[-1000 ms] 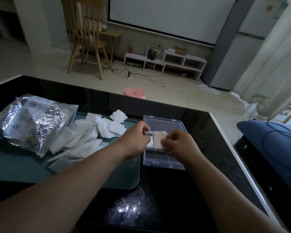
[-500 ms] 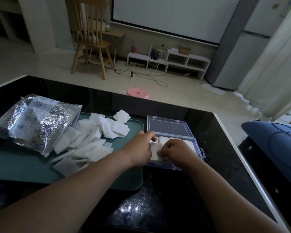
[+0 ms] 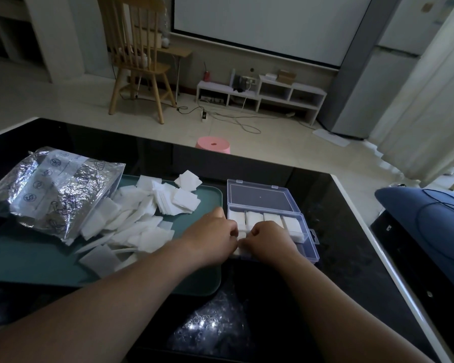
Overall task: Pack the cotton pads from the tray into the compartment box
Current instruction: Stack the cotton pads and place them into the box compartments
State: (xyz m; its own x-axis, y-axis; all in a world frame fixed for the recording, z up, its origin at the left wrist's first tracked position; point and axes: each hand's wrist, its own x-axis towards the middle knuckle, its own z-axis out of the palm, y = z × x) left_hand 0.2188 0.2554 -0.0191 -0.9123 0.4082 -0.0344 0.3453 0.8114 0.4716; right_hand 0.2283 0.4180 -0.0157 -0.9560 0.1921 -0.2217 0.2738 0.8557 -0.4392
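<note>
Pinching cotton pads [image 3: 242, 251] over near-left cell of compartment box [image 3: 260, 197], L hand [image 3: 215, 238] & R hand [image 3: 269, 241] both curled round them; light, soft, squashy, prob best held by edges; more heaped on tray [image 3: 32, 260].

Your left hand [image 3: 210, 239] and right hand [image 3: 268, 241] have come down from above the box [image 3: 310, 252] into its near-left corner, and the cotton pad [image 3: 241, 233] pinched between them now sits low inside
</note>
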